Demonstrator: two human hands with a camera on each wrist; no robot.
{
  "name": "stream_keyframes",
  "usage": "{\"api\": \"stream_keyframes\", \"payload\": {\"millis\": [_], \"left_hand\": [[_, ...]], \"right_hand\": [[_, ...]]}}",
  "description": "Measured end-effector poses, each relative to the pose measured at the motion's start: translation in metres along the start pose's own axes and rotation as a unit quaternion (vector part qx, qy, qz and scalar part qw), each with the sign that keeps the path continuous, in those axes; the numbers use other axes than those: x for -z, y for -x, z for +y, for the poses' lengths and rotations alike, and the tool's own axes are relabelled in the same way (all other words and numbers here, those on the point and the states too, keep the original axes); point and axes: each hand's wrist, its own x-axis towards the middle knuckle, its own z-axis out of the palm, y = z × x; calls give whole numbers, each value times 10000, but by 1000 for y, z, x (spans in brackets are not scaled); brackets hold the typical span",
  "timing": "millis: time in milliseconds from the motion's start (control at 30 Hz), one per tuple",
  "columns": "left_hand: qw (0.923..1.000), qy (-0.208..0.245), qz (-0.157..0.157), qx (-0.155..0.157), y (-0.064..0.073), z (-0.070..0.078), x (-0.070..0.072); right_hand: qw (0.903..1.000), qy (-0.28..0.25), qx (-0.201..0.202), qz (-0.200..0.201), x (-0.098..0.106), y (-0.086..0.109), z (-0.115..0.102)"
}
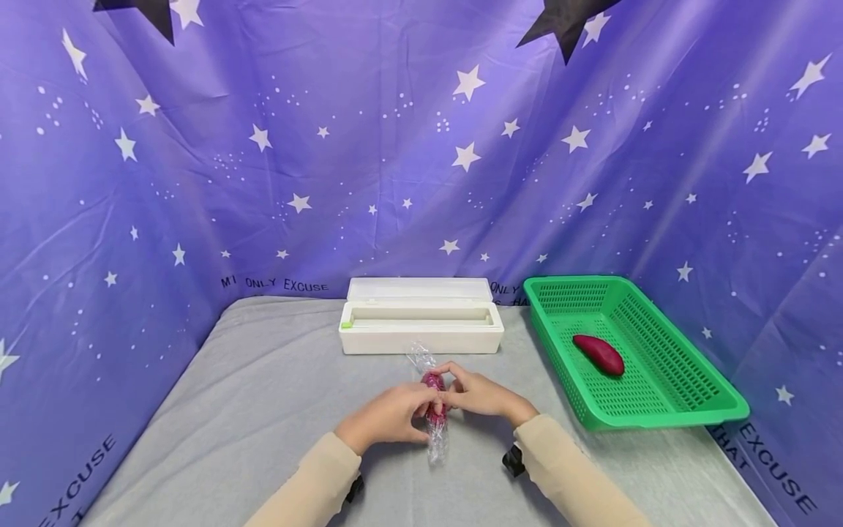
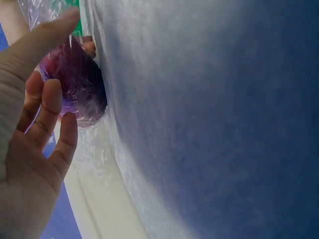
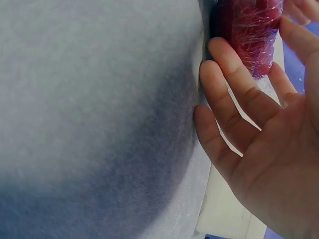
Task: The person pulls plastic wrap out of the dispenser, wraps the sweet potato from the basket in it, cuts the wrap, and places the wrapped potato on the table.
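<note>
Though partly behind the hands, a red vegetable in clear film.

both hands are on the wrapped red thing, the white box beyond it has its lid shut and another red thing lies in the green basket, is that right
Not the lid: the head view shows the white box with it open at the back. The left hand and right hand are on the wrapped red thing, and another red thing lies in the green basket.
</note>
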Motion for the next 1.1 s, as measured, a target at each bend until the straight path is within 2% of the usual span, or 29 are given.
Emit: {"api": "stream_keyframes", "payload": {"millis": [100, 200, 400, 567, 667, 900, 1100], "left_hand": [[9995, -66, 55, -298, 2, 3, -1], [9983, 42, 281, -504, 3, 4, -3], [9948, 438, 791, -460, 7, 6, -6], [9888, 934, 1147, -223, 7, 3, -9], [9864, 1099, 1225, 15, 5, 1, -12], [9805, 1409, 1147, 745, 1, -4, -17], [9654, 2095, 947, 1227, -4, -6, -12]], "right_hand": [[10000, -18, -3, 9, 0, 0, 0], [9999, -131, -77, 6, -1, 0, 0], [9998, -175, -96, -10, -1, 0, 2], [9997, -226, -89, 40, -1, 0, 5], [9993, -333, -133, 68, -2, 0, 5], [9991, -404, -6, 106, -4, 2, 7], [9994, -336, 89, 17, -3, 3, 13]]}}
